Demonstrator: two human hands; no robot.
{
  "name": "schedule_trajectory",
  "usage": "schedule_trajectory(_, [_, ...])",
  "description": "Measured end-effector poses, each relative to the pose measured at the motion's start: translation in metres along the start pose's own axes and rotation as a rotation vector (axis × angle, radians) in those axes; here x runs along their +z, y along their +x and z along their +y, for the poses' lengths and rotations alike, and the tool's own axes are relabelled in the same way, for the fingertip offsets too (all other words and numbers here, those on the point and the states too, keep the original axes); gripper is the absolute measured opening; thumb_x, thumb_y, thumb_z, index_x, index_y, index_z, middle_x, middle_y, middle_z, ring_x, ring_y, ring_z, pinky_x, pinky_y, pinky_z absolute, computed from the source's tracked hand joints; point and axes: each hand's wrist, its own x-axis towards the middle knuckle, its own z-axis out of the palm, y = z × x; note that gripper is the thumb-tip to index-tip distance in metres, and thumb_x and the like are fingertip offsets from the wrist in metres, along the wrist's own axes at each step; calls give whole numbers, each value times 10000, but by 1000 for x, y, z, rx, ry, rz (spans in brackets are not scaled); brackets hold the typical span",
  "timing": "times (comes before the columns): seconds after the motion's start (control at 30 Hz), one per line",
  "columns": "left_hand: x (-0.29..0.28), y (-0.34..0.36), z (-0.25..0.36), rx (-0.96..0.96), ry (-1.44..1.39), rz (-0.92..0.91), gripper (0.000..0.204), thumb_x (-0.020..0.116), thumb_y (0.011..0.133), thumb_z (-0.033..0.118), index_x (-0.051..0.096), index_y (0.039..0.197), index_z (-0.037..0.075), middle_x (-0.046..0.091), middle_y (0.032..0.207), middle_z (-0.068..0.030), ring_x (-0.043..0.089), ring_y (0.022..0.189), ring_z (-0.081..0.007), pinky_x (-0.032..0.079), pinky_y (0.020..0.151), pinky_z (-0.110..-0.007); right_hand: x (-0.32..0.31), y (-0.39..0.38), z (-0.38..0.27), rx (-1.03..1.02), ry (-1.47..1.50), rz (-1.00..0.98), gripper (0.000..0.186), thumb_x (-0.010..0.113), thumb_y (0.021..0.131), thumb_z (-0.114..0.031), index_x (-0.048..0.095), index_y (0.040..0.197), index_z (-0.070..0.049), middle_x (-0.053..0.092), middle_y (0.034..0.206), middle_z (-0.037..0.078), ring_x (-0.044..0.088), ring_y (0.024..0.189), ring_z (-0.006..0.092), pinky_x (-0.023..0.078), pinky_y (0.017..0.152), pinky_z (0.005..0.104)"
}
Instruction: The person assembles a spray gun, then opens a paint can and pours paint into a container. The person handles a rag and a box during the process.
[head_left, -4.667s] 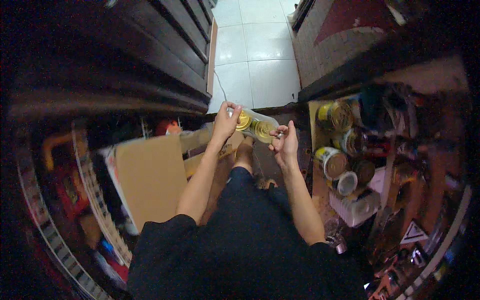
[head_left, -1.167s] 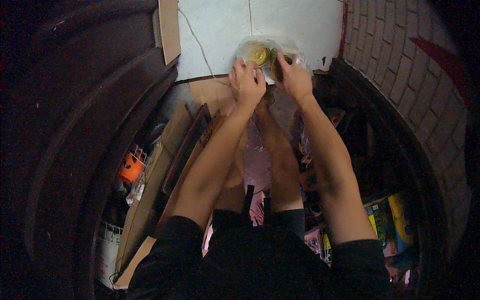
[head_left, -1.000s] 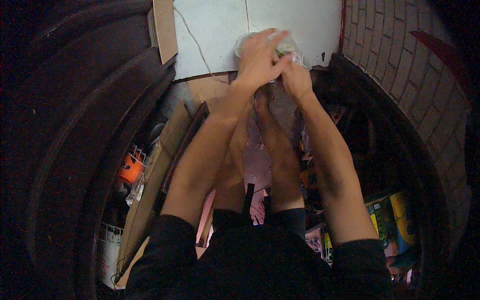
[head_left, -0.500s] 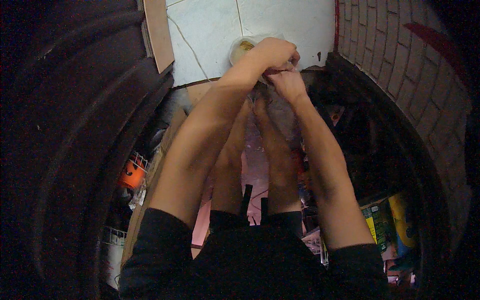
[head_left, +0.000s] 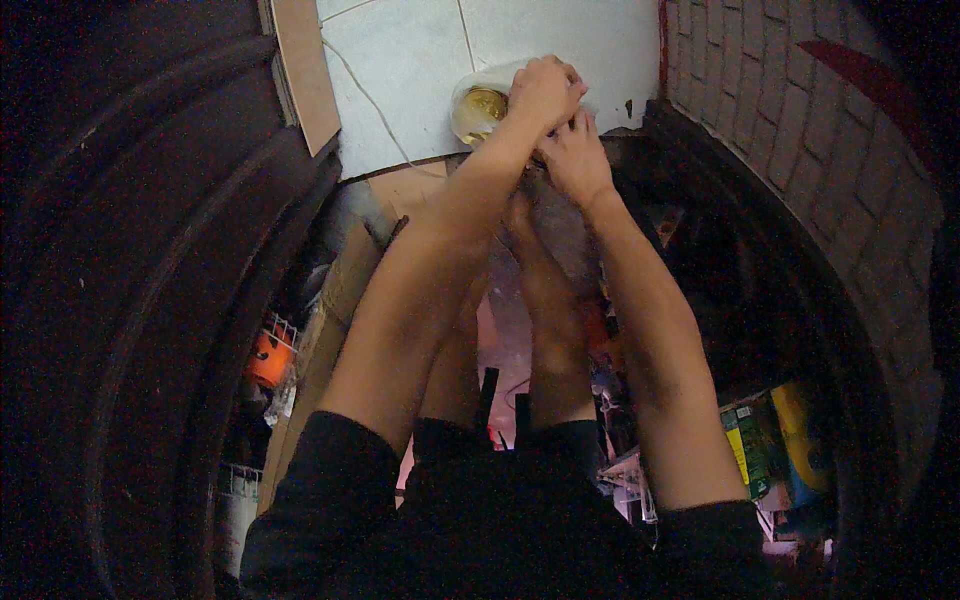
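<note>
A translucent plastic bag (head_left: 510, 76) rests on the white tiled surface, with a round gold-coloured thing (head_left: 484, 104) showing through it. I cannot tell what kind of thing that is. My left hand (head_left: 546, 92) lies over the right part of the bag, its fingers bent and closed on the plastic. Close below it, my right hand (head_left: 578, 160) has bent fingers near the bag's gathered end. Its fingertips are partly hidden, and I cannot make out whether they pinch the plastic.
The white tiled surface (head_left: 400, 60) spreads ahead, with a thin pale cord (head_left: 366, 95) across its left side. A brown board (head_left: 306, 75) stands at the left. A brick-patterned wall (head_left: 770, 110) rises at the right. Below left sits an orange container (head_left: 268, 360) by a wire rack.
My left hand has moved up, slightly apart from the right hand. More of the bag and its gold-coloured content now shows. The right hand's fingers have lifted and loosened.
</note>
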Motion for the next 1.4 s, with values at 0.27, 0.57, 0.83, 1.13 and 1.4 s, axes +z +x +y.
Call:
schedule_trajectory(0.27, [-44,-57,-21,-532,-963,399,363,510,1008,317,684,1134,24,687,1114,-104,634,1032,-217,475,893,-317,-75,-31,-54,875,570,474,1029,876,586,-343,365,1454,-130,385,1354,311,399,1242,475,382,1045,538])
schedule_trajectory(0.57, [-96,-150,9,-611,-1633,-414,759,378,963,685,485,1417,87,591,1321,-122,576,1169,-250,454,983,-429,-219,-110,-86,647,704,580,993,879,570,-225,420,1445,-122,421,1354,204,403,1246,396,352,1078,481])
schedule_trajectory(0.83, [-190,-180,86,-220,-2087,-877,894,453,899,688,463,1375,-68,590,1312,-196,608,1168,-290,470,1039,-400,-374,-166,-103,40,469,149,591,588,794,-75,599,1309,-364,434,1451,89,412,1303,422,411,1076,501])
schedule_trajectory(1.13, [-220,-223,145,39,-2159,-493,949,729,624,481,415,1372,-12,559,1209,-190,590,1125,-302,472,1024,-389,-365,-189,-138,402,720,549,1332,840,626,-612,74,1530,-3,199,1515,321,264,1376,458,259,1135,535])
schedule_trajectory(1.4, [-206,-238,158,260,-2295,-352,913,695,792,626,370,1413,41,437,1337,-249,506,1222,-366,423,1063,-496,-378,-195,-138,372,600,610,1257,788,651,-648,165,1502,35,305,1422,286,341,1294,439,292,1097,529])
